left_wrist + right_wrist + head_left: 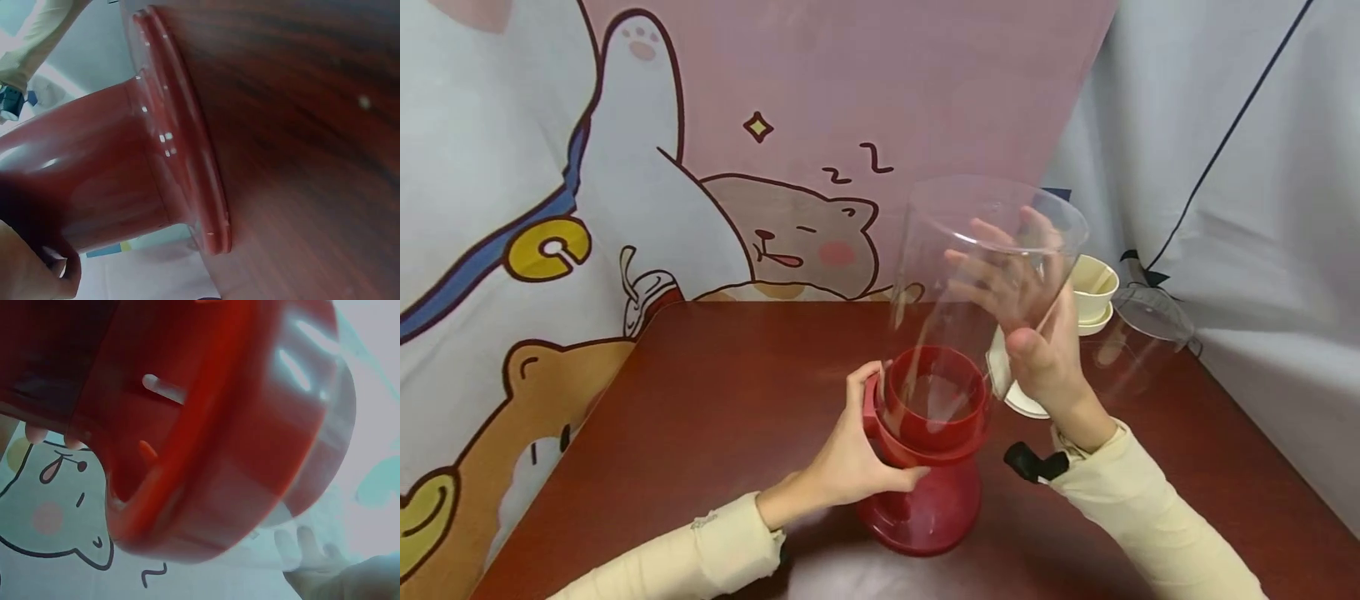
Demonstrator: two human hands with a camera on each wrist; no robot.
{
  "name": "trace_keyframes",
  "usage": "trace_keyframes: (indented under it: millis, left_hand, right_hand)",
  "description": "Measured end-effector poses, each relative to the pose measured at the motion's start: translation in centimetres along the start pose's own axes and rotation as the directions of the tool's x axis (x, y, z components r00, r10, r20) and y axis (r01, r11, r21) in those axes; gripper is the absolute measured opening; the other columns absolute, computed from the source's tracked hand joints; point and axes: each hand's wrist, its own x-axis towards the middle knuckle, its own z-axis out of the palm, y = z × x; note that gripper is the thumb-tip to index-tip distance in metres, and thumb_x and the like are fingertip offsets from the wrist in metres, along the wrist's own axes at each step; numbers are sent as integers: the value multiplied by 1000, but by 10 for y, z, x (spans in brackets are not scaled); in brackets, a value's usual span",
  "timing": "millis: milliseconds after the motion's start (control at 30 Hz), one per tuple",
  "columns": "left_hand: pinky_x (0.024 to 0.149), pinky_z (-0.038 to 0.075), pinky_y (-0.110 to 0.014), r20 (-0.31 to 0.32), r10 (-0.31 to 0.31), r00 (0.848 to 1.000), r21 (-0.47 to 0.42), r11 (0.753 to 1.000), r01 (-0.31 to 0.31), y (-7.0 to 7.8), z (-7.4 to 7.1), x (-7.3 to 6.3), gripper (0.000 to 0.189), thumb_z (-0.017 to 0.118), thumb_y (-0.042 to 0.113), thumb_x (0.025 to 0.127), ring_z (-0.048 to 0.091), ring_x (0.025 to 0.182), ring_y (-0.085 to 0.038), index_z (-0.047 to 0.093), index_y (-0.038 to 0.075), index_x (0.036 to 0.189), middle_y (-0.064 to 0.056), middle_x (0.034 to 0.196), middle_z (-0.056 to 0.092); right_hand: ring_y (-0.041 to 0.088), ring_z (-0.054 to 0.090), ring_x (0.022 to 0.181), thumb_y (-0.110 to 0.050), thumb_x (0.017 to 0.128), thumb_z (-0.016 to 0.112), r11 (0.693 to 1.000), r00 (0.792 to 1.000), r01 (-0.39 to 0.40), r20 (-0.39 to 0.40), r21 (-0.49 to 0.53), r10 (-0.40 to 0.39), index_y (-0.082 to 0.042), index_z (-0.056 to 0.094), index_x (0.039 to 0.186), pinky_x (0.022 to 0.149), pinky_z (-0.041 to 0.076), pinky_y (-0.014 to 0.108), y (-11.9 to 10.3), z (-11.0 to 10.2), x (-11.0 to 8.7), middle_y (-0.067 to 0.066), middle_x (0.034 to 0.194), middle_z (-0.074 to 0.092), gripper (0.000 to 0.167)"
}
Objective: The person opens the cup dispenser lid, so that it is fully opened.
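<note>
A red plastic stand (921,508) with a round flared foot and a wider ringed top is upright on the table in front of me. My left hand (857,454) grips it below the ring, thumb across the near side; its far fingers are partly hidden. A tall clear cylinder (925,275) rises from the red ring, tilted a little to the right at its top. My right hand (1037,317) is at the cylinder's right side, with fingers spread behind the clear wall and thumb toward me. Close up, the right wrist view shows the hollow red stand (262,437).
Behind my right hand are a cream cup-like pot (1093,287) and a white piece (1026,402). Another clear container (1138,342) is farther right, near the cloth wall. The brown table (737,392) meets a cartoon-printed curtain (850,83) at the back.
</note>
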Motion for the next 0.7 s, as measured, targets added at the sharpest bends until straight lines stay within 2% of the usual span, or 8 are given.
trace_keyframes:
  millis: [67, 167, 267, 400, 567, 700]
  left_hand:
    - [107, 47, -33, -6, 27, 1000, 1, 1000, -27, 0, 1, 2, 113, 91, 11, 61, 50, 131, -20, 19, 20, 146, -3, 147, 42]
    - [105, 49, -33, -5, 42, 999, -6, 999, -42, 0, 0, 1, 112, 91, 11, 62, 52, 128, -20, 19, 20, 146, -4, 146, 44]
    - [105, 48, -31, 0, 8, 1000, -48, 999, -8, 2, -2, -2, 113, 91, 10, 61, 54, 127, -21, 18, 22, 147, -6, 147, 45]
    - [104, 48, -28, -4, -53, 999, -90, 995, 53, 4, -4, -6, 114, 89, 10, 61, 55, 127, -26, 17, 25, 149, -7, 149, 43]
    - [106, 47, -29, 15, -90, 996, -74, 993, 91, 5, 0, -3, 115, 88, 10, 63, 54, 128, -20, 14, 27, 149, 3, 152, 38]
    - [111, 43, -38, 11, -102, 995, -33, 994, 102, 6, 5, 1, 116, 88, 13, 63, 48, 134, -19, 13, 27, 151, 4, 154, 34]
  right_hand:
    - [36, 60, 123, -32, 73, 89, 1000, 999, 30, -25, -8, -30, -9, 29, 148, 99, 52, 44, -1, 2, -2, 19, 143, 52, 99]
    - [33, 60, 124, -36, 73, 89, 994, 998, 55, -34, -95, -58, -9, 28, 148, 101, 51, 41, -2, 9, -5, 18, 143, 53, 101]
    - [31, 59, 126, -44, 72, 88, 978, 998, 50, -31, -200, -58, -9, 28, 149, 103, 51, 39, -4, 19, -7, 18, 145, 51, 104]
    - [32, 58, 128, -49, 71, 87, 966, 1000, 10, -20, -257, -15, -8, 29, 150, 105, 50, 40, -6, 27, -3, 20, 146, 49, 107]
    - [29, 60, 124, -48, 73, 86, 963, 996, -83, -50, -257, 72, -9, 31, 150, 104, 50, 37, -11, 21, 4, 19, 145, 49, 102]
    - [28, 62, 121, -43, 73, 88, 974, 990, -121, -92, -189, 105, -9, 31, 149, 101, 52, 38, -14, 11, 5, 18, 144, 50, 101]
